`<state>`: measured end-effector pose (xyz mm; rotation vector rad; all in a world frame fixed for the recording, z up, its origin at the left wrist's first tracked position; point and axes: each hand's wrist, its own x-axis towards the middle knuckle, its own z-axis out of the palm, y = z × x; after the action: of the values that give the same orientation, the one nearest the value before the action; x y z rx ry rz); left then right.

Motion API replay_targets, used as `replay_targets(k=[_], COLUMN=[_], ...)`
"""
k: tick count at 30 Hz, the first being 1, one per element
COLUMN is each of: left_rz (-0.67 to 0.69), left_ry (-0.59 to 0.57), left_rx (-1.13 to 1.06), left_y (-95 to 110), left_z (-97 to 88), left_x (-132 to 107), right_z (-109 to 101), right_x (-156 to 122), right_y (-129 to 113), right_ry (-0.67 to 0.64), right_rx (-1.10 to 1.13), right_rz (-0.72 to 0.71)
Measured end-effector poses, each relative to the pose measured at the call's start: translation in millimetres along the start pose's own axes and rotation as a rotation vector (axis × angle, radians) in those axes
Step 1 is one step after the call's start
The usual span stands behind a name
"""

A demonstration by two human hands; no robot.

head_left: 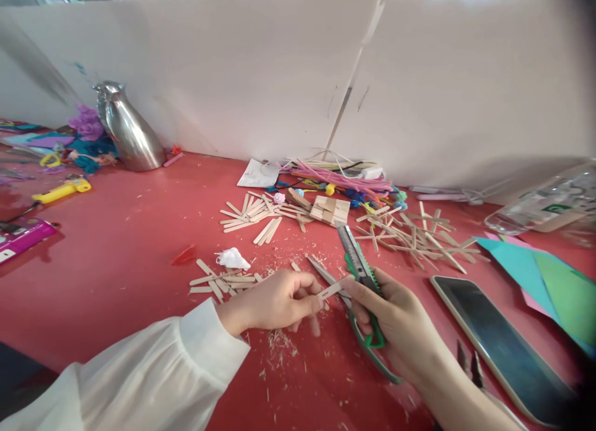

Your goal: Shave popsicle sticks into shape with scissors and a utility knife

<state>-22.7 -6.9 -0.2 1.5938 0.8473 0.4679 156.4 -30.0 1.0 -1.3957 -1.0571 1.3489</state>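
My left hand [285,299] pinches one end of a short wooden craft stick [331,289]. The stick's other end meets the thumb of my right hand [395,313], which is closed around a green utility knife [358,257] with its blade pointing up and away. Under the hands lie scissors [354,319] with dark green handles, partly covered. Short cut sticks [216,282] are heaped left of my left hand, beside a crumpled white tissue [233,258]. Wood shavings [282,344] litter the red table [139,244]. A small panel of joined sticks [329,210] lies beyond the knife.
Loose sticks [254,208] and a second pile [419,232] lie farther back, before pipe cleaners [339,175]. A steel jug [133,133] stands at back left, near a yellow glue gun [63,190]. On the right are a phone [503,344], coloured paper [549,282] and a plastic bottle [549,198].
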Motion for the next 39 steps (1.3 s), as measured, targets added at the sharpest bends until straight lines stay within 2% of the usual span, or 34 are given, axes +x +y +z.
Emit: replay_targets(k=[7,18,23,33,36,39], left_rz=[0.063,0.008,0.085,0.095,0.066,0.02], left_ry=[0.101,-0.022,0.024,-0.002,0.039,0.137], left_rx=[-0.006,-0.068,-0.047,0.033,0.024,-0.041], left_y=[-1.1,1.2,3.3,8.4,5.5,0.6], left_z=[-0.1,-2.9,-2.2,-3.2,-2.2,-1.2], left_x=[2.4,1.6,2.3,0.4,1.6,4.5], right_z=[0.1,-1.5,0.9,0.4,0.0,-0.3], right_x=[0.9,1.9,0.3,0.0,0.7,0.7], right_y=[1.3,2.8,1.2,0.9,0.6,0.3], right_ry=[0.035,0.011,0.018,0.012,0.007,0.008], right_rx=[0.003,-0.006,-0.048,-0.057,-0.025,-0.019], right_rz=[-0.045,-0.063,-0.087,-0.08,-0.08,-0.078])
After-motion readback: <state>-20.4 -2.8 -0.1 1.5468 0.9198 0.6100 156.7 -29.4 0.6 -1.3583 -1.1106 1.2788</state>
